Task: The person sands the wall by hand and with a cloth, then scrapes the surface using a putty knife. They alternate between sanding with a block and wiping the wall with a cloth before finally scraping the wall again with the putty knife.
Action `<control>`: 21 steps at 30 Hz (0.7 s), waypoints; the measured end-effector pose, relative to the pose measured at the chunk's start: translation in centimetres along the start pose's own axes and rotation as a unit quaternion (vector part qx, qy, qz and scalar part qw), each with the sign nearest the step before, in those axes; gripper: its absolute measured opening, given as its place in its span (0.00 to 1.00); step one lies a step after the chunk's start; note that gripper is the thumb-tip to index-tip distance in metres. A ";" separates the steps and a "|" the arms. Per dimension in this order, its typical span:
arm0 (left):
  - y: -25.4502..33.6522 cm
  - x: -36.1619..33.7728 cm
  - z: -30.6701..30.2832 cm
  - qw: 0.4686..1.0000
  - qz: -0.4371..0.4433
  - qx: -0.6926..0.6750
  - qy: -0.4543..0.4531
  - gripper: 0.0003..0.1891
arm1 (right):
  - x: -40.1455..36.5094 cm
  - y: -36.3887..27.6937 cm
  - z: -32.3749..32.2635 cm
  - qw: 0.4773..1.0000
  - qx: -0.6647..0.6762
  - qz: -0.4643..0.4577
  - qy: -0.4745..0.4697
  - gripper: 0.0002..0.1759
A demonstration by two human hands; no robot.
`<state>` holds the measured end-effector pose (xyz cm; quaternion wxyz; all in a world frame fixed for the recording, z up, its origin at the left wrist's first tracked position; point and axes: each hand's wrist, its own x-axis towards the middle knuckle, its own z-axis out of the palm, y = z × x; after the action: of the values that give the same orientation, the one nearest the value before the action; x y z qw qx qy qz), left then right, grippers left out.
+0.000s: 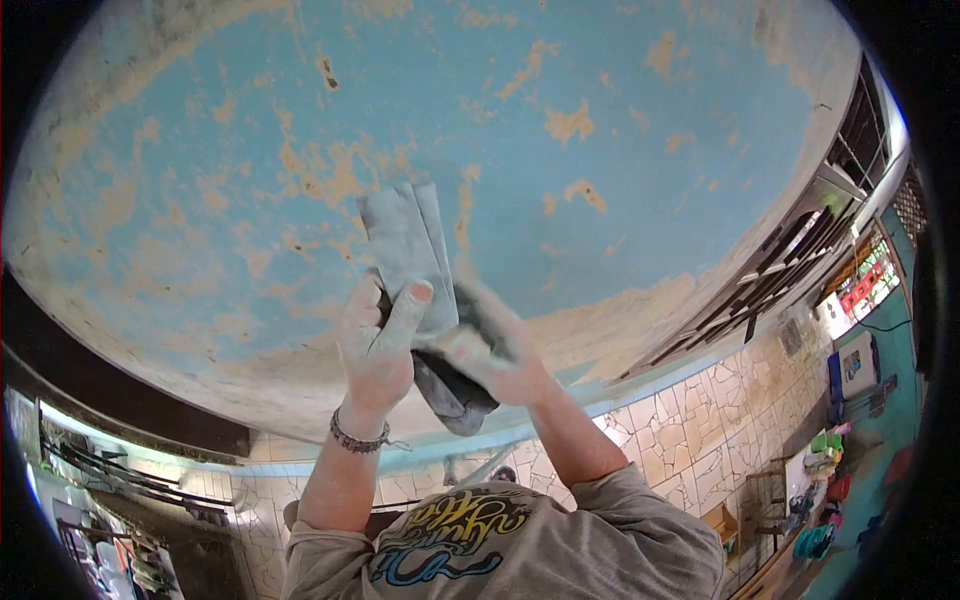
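Observation:
A folded grey sheet (405, 240), dusty and creased, is held up in front of a blue wall (450, 90) with tan patches. My left hand (385, 340), white with dust and with a bracelet at the wrist, is closed on its lower part, the thumb on top. Close by on the right, my right hand (495, 345) has its fingers apart near the sheet's lower right edge; it looks slightly smeared. A dark grey cloth-like piece (452, 392) hangs below and between the hands. What holds it is hidden.
Dark slats (740, 270) lean at the right. Farther off are a tiled floor (700, 420), a table with items (800, 475) at lower right, and racks (120, 550) at lower left. A dark beam (120, 380) curves along the left.

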<state>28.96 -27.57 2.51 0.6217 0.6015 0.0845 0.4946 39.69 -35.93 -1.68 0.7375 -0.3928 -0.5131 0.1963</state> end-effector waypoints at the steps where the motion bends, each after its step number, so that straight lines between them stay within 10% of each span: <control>1: -0.1 0.0 0.1 1.000 0.011 0.008 0.011 0.11 | -0.9 -0.7 -0.4 0.991 -0.018 0.107 -0.078 0.23; 6: 1.1 0.7 1.2 0.997 -0.004 -0.022 0.077 0.10 | -2.6 -1.1 -0.8 0.986 -0.096 0.122 -0.054 0.17; 8: 1.7 1.4 -0.3 0.997 -0.017 -0.079 0.008 0.14 | -2.3 -2.4 -2.4 0.982 0.124 0.140 -0.029 0.13; 13: 2.0 1.9 -2.4 0.879 -0.094 -0.414 -0.217 0.36 | -3.6 -1.4 -5.3 0.977 0.092 0.036 0.188 0.07; 16: 2.7 1.5 -2.1 0.869 -0.107 -0.376 -0.303 0.32 | -3.4 -0.8 -6.0 0.969 0.039 -0.020 0.243 0.06; 21: 4.3 0.7 -0.7 0.942 -0.175 -0.236 -0.160 0.24 | -2.8 -0.6 -6.7 0.960 -0.013 -0.036 0.278 0.04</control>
<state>26.62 -27.54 6.27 0.8279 0.4844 -0.0306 0.2810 44.56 -40.78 -3.99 0.8524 -0.4227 -0.3045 0.0462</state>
